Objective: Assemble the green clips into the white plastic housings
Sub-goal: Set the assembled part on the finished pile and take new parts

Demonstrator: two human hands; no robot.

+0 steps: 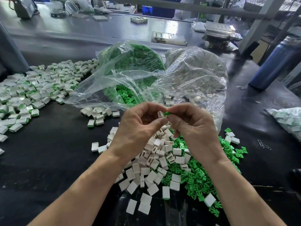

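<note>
My left hand point(138, 126) pinches a small white housing point(161, 114) above the table. My right hand point(192, 124) pinches a green clip point(166, 113), whose tip meets the housing's open end. Below my hands lies a heap of loose white housings point(154, 160), and to its right a heap of green clips point(200, 175). Behind my hands, an open clear bag of green clips point(130, 69) lies beside a clear bag of white housings point(195, 72). How far the clip sits inside the housing is hidden by my fingers.
A wide spread of housings with green clips in them point(32, 92) covers the black table point(48, 152) at the left. A smaller bag of such parts point(288, 118) lies at the right edge, with paperclips point(263, 145) nearby. A blue bottle point(275, 62) stands at the right rear.
</note>
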